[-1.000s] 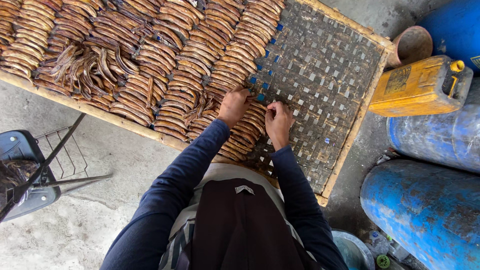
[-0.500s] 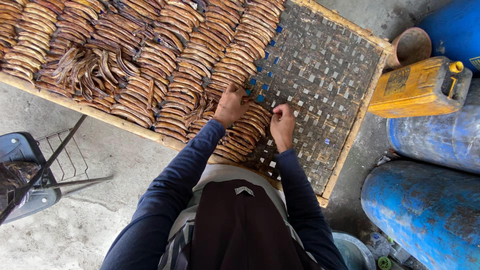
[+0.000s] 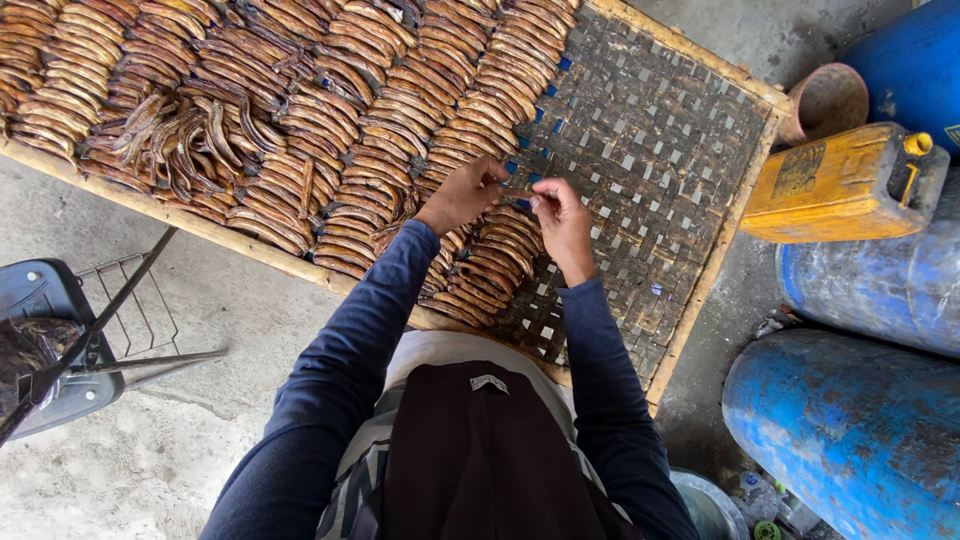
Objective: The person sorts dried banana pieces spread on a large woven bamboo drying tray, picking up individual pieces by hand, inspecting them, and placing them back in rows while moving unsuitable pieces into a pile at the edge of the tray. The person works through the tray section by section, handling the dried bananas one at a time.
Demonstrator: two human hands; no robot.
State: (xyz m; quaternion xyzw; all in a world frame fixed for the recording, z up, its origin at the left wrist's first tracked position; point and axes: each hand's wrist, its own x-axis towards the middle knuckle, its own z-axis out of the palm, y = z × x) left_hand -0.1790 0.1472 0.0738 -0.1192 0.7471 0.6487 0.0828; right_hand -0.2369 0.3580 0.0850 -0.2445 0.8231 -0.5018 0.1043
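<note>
Both the left hand (image 3: 462,195) and right hand (image 3: 562,222) pinch one brown dried strip (image 3: 518,192) at the end of the strip rows (image 3: 300,120), beside the woven tray's (image 3: 660,200) bare right half near its front edge.

yellow jerrycan (image 3: 845,185), blue drums (image 3: 860,430), metal rack (image 3: 130,320)

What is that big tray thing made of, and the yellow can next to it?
The tray looks like thin dark strips, perhaps bamboo, woven in a basket pattern, with light showing through the gaps and a pale wooden frame round the edge. The yellow can looks like hard plastic: smooth moulded sides, a built-in handle and a screw cap, dulled by grime.
</note>
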